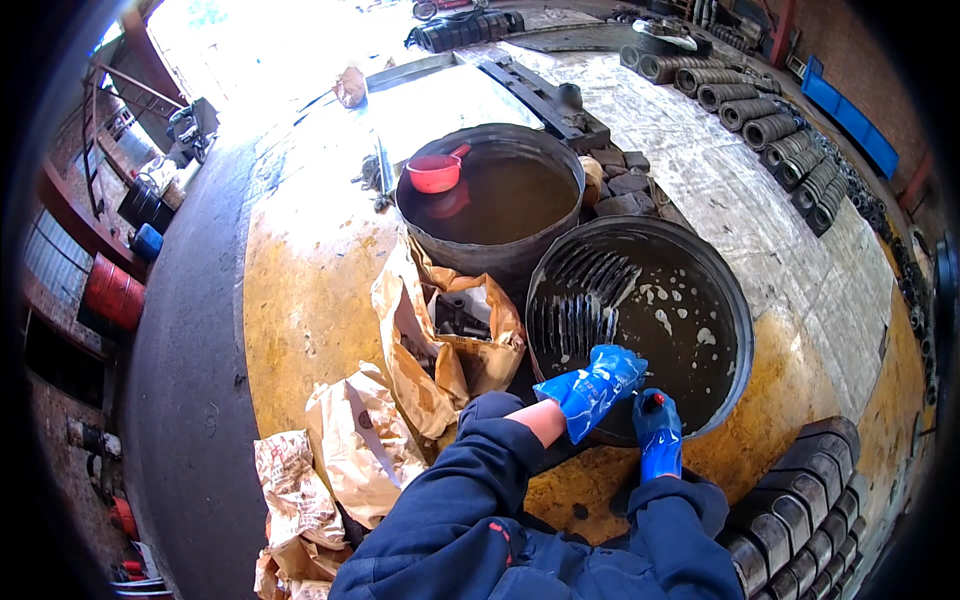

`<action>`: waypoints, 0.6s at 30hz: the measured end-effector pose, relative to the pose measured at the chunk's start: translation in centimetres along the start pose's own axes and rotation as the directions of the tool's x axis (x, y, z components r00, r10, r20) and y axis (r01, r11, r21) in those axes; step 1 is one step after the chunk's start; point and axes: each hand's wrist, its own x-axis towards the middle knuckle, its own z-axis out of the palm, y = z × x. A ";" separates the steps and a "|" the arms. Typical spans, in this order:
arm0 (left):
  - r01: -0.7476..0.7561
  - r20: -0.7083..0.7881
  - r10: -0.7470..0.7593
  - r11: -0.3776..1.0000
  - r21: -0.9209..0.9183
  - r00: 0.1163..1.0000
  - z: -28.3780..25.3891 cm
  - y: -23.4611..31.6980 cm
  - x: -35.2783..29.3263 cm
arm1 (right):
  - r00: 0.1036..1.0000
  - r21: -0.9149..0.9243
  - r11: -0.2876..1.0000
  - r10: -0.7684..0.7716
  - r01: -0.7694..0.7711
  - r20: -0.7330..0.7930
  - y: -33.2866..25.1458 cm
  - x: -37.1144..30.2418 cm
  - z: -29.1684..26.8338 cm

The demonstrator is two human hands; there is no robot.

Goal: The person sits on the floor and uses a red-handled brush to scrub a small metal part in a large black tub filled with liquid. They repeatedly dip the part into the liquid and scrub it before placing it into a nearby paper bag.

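Note:
Both my hands wear wet blue rubber gloves and are close together over the near edge of a round tub (742, 370) of dark liquid. My left hand (598, 388) is closed, its fingers curled toward the right; whatever is in them is hidden. Closed as well, my right hand (657, 437) grips a small red-ended item (653, 401), too little of which shows to name. Just beyond my left hand, rows of dark, ribbed metal pieces (570, 322) lie in the tub. Whitish foam (706, 336) floats on the liquid to their right.
Behind stands a second round tub (420, 222) of brown liquid with a red dipper (434, 175). Torn paper sacks (365, 440), one holding dark metal parts (460, 318), crowd the left. Stacked dark metal blocks (800, 490) stand at near right; ribbed rolls (745, 112) line the far right.

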 end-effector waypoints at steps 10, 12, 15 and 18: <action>0.030 0.017 -0.030 0.999 0.021 0.999 -0.2 0.7 0.0 | 1.000 0.002 1.000 0.017 -0.017 -0.016 0.3 -0.1 0.0; 0.022 0.014 -0.022 0.999 0.032 1.000 -0.2 0.7 0.0 | 1.000 -0.022 1.000 0.004 -0.005 -0.022 -0.1 -0.3 -0.3; -0.012 -0.031 0.013 0.999 0.032 0.999 0.2 0.5 0.5 | 0.997 -0.026 0.998 0.052 -0.050 0.060 -0.2 0.4 -0.5; 0.014 -0.249 -0.018 1.000 -0.014 0.968 4.1 -2.7 1.7 | 0.998 0.115 0.993 -0.027 0.020 0.054 0.7 0.8 2.0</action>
